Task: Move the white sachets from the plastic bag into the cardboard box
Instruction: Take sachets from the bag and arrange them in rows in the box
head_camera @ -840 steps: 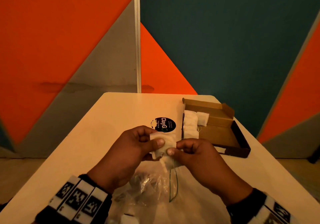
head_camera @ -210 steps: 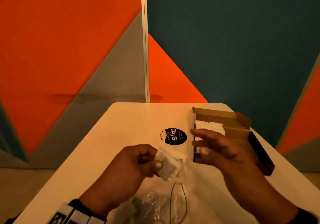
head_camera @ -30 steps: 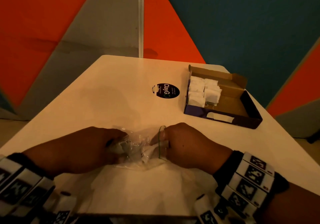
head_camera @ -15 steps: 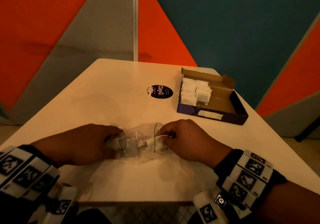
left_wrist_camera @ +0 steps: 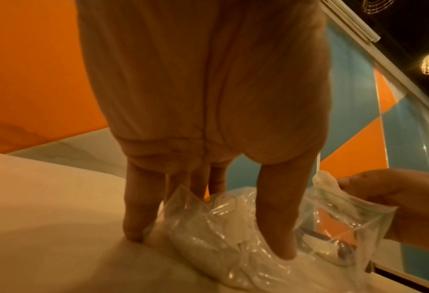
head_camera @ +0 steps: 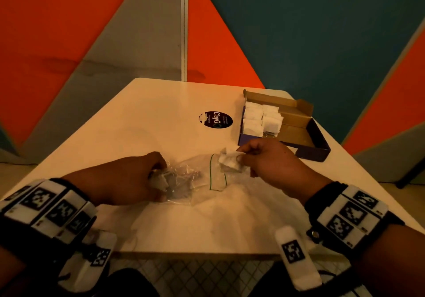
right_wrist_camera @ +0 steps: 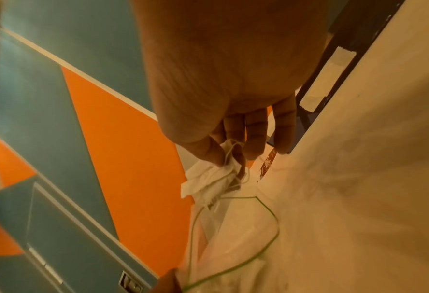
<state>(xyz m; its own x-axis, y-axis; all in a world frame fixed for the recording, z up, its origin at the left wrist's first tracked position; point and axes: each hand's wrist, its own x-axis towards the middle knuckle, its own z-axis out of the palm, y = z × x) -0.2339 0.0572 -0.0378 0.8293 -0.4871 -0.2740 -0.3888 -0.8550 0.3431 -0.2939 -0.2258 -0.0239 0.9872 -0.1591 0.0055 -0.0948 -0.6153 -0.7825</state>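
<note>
A clear plastic bag with a green-lined mouth lies on the white table, several white sachets still inside it. My left hand grips its closed end and holds it down; in the left wrist view the thumb and fingers stand on either side of the bag. At the bag's mouth my right hand pinches a crumpled white sachet. In the right wrist view thumb and fingers hold that sachet by its stringed top. The open cardboard box at the far right holds several sachets.
A round black ClayGo sticker sits on the table left of the box. The box's dark front wall is just beyond my right hand. The table's near edge runs below my wrists. Orange, grey and teal wall panels stand behind.
My right hand has drawn a sachet out through the bag's mouth and risen a little toward the box. The left hand keeps its hold on the bag.
</note>
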